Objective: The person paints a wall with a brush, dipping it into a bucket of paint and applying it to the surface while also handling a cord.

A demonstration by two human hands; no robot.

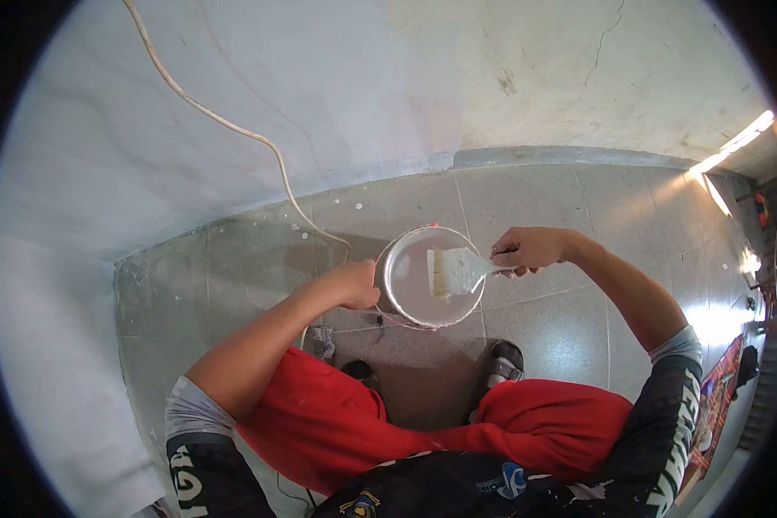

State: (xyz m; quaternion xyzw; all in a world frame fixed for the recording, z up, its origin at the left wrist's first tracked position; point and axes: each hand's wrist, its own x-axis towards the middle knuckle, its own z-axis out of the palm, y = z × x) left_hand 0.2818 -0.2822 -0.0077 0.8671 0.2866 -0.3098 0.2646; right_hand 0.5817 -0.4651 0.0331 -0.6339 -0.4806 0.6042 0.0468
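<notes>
A round bucket (391, 274) of pale liquid paint (410, 289) stands on the tiled floor in front of my feet. My right hand (531, 249) is closed round the handle of a wide brush (459, 271), whose light bristles point left over the bucket's opening. Whether the bristles touch the paint is unclear. On the bucket's left side, my left hand (356, 284) is closed at the rim, its fingertips partly hidden.
A pale cable (276, 155) runs down the wall to the floor behind the bucket. The wall (319, 78) curves round ahead and left. A small grey object (323, 343) lies near my left foot. A patterned item (718, 401) is at far right.
</notes>
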